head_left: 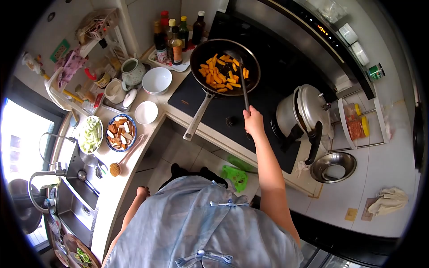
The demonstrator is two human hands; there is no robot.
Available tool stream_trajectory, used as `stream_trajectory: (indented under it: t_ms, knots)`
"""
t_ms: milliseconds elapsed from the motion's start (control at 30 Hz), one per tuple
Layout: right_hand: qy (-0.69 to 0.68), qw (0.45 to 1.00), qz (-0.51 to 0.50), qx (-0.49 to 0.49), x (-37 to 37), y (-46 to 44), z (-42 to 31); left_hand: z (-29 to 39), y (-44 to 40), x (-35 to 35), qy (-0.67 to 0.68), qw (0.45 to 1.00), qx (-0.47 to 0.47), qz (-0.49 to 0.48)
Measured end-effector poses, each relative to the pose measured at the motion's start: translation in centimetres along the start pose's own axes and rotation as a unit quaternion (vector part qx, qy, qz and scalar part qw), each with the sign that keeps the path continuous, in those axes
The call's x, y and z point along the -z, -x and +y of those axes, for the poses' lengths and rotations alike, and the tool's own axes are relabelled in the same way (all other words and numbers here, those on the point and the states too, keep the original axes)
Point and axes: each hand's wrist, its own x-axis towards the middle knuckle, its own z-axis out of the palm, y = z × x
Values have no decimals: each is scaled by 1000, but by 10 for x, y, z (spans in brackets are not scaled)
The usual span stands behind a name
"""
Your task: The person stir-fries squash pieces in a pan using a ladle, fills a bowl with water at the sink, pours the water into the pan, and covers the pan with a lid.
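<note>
Fingers of the right hand (254, 121) are wrapped around a long, dark grey cooking utensil (244, 89) in my head view. The left hand (143, 192) hangs low near the counter edge, seemingly curled; I cannot tell whether it grips anything. The utensil's far end reaches into a round, black frying pan (251, 73), where I see orange strips (218, 77) scattered over the bottom. That pan sits on a black, glossy cooktop (261, 143), its silver handle pointing back toward the body, untouched. To the right I have a silver, lidded pressure cooker (313, 107) with black handles. On the left counter, a brown-bristled, long-handled brush (115, 169) lies near a blue-and-white patterned plate (107, 139) of brown and white pieces.
</note>
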Motion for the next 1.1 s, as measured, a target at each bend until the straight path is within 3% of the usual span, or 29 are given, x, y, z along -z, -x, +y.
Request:
stream_trajectory:
  t_ms: [133, 267, 300, 400, 500, 600, 667, 733, 900, 933, 1033, 1100]
  knots:
    - [8, 997, -58, -43, 2, 18, -6, -2, 1, -1, -4, 1000, -2, 1]
    - [141, 989, -45, 30, -4, 20, 10, 1, 0, 0, -18, 1000, -9, 2]
    - [189, 978, -19, 85, -7, 19, 13, 3, -1, -1, -21, 1000, -11, 2]
    - [233, 970, -38, 58, -8, 20, 16, 6, 0, 1, -31, 999, -19, 5]
    - [270, 954, 54, 118, -4, 29, 9, 9, 0, 2, -47, 998, -30, 10]
    - [237, 896, 185, 328, 9, 43, -15, 7, 5, 2, -66, 997, -39, 18]
    - [167, 892, 124, 402, -3, 64, -25, 5, 8, 3, -85, 995, -50, 25]
    - [115, 909, -25, 400, -34, 75, -9, 4, 12, 4, -110, 991, -63, 34]
    - [195, 969, 4, 152, -94, 3, 90, -1, 25, 9, -162, 980, -96, 62]
    - [263, 942, 65, 197, -94, 0, 92, -2, 26, 10, -173, 977, -103, 67]
    - [306, 932, -70, 180, -81, -12, 96, -2, 31, 13, -197, 969, -121, 84]
    - [295, 935, -80, 179, -82, -21, 100, -4, 32, 13, -194, 970, -120, 86]
